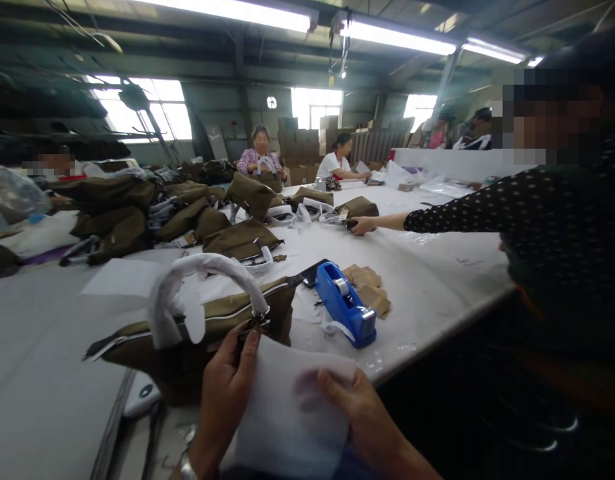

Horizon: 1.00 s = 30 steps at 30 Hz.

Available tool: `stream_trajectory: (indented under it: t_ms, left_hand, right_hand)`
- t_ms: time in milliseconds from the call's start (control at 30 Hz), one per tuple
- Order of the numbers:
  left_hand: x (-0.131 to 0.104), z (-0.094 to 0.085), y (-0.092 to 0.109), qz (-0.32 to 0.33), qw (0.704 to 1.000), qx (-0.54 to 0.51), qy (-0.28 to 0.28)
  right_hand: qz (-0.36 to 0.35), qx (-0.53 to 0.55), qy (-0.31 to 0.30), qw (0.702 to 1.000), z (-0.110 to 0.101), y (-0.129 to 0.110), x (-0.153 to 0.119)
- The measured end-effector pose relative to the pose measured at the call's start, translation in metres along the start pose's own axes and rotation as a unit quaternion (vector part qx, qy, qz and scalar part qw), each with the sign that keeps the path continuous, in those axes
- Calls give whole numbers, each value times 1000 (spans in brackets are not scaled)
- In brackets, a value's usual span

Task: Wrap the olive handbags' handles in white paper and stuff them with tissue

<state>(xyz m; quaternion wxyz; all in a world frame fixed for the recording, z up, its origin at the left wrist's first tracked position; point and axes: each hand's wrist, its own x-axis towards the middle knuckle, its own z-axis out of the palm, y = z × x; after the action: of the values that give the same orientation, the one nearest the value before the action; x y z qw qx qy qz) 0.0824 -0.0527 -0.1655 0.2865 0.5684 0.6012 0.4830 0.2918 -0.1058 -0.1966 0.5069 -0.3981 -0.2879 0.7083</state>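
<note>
I have the right hand (360,407) gripping a thin white paper sheet (295,413), the left hand (231,367) pinching dark metal fittings (259,321) on an olive fabric handbag (180,373) atop the white worktop (37,347); beyond, a blue plastic tape dispenser (343,303).

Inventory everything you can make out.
Near bag: one, olive-brown, white-wrapped handle, front centre.
Other bags: many, olive-brown, heaped left and beyond.
Held sheet: one, white, before near bag.
Loose sheet: one, white, behind near bag.
Tape dispenser: one, blue, right of near bag.
Phone-like object: one, black, beside dispenser.
Paper pieces: several, brown, right of dispenser.
Plastic: several, clear, left and rear.
Table: one, white, beneath bags.
People: at least six, mixed clothing, across room.
Cartons: several, brown, far back.
Lights: several, white, ceiling.
Windows: three, white, back wall.
Left hand: one, bare, pinching handle fittings.
Right hand: one, bare, gripping held sheet.
</note>
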Motion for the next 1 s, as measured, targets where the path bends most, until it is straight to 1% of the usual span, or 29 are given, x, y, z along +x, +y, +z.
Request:
stream_trajectory:
  t_ms: [33, 100, 133, 200, 267, 333, 367, 467, 500, 567, 667, 733, 767, 800, 833, 900, 933, 1000]
  left_hand:
    - [0, -4, 2, -21, 999, -7, -32]
    - [-1, -12, 10, -73, 993, -21, -87]
    - [-3, -16, 15, -96, 989, -31, -106]
    - [-8, -21, 25, -128, 981, -61, -132]
    - [-16, -20, 34, -153, 970, -106, -157]
    - [-25, -14, 39, -178, 954, -163, -177]
    - [-30, -11, 39, -192, 945, -189, -185]
    - [-39, -3, 33, -226, 925, -236, -193]
    - [-40, -3, 30, -225, 926, -236, -193]
    - [-39, -4, 25, -204, 936, -225, -178]
    - [-36, -8, 25, -179, 948, -218, -144]
    - [-36, -8, 31, -187, 942, -241, -141]
    - [-37, -7, 34, -195, 935, -256, -147]
    - [-38, -6, 37, -204, 928, -270, -155]
    - [-39, -4, 40, -213, 922, -280, -163]
    - [-42, -1, 43, -222, 914, -291, -175]
    - [-42, 0, 42, -223, 913, -292, -177]
    - [-43, 2, 38, -223, 916, -287, -172]
  right_hand:
    - [1, -16, 22, 1000, -7, -2, 1]
    - [-5, -70, 40, 997, -21, -10, 4]
    - [-7, -102, 39, 994, -26, -13, 7]
    - [0, -150, 10, 989, -30, -18, 12]
    - [-1, -163, -39, 986, -25, -18, 19]
    - [-15, -153, -92, 984, -13, -15, 29]
    - [-28, -148, -107, 983, -5, -14, 34]
    - [-50, -143, -147, 978, 15, -16, 50]
    - [-47, -142, -164, 975, 20, -18, 54]
    - [-35, -137, -197, 970, 24, -23, 60]
    - [8, -147, -223, 964, 21, -28, 63]
    - [53, -190, -266, 944, 17, -26, 65]
    - [69, -207, -289, 932, 15, -24, 67]
    - [75, -207, -303, 927, 13, -21, 69]
    - [72, -190, -303, 931, 13, -19, 72]
    - [61, -125, -283, 949, 16, -16, 77]
    - [58, -92, -272, 956, 18, -15, 80]
    - [54, -55, -268, 960, 24, -16, 83]
